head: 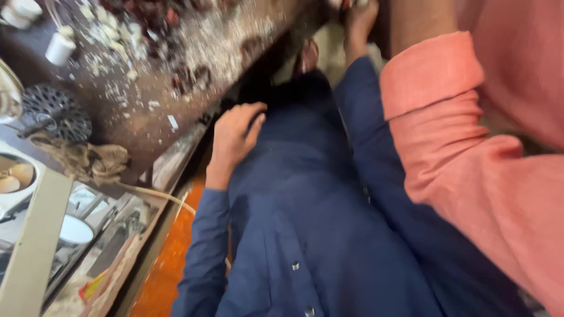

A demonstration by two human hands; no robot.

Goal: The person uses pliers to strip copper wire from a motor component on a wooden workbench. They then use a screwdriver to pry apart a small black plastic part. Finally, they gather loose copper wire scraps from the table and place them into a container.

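Head view, framing: I look steeply down the front of a navy shirt (317,235); the picture is motion-blurred.
Left hand (235,141): comes out of a navy sleeve and lies on the shirt front, just beside the table edge. The fingers are loosely bent and apart, and I see nothing in them.
Right hand (358,23): raised to the top edge of the picture at the end of the other navy sleeve. It is cut off by the frame and blurred, so I cannot tell whether it is closed on anything.
Navy shirt: fills the middle and bottom of the picture, between the table on the left and the other person on the right.
Other person: a forearm with a rolled salmon-pink sleeve (446,117) crosses the right side, touching the navy sleeve.
Table (147,126): dark brown, upper left, strewn with pale crumbs.
White cup (59,48): on the table, upper left.
Black perforated disc (56,111): at the left edge, with a brown rag (88,161) just below it.
White bowl (14,182): far left, with pale round pieces inside.
Floor (170,258): orange, showing below the table edge.
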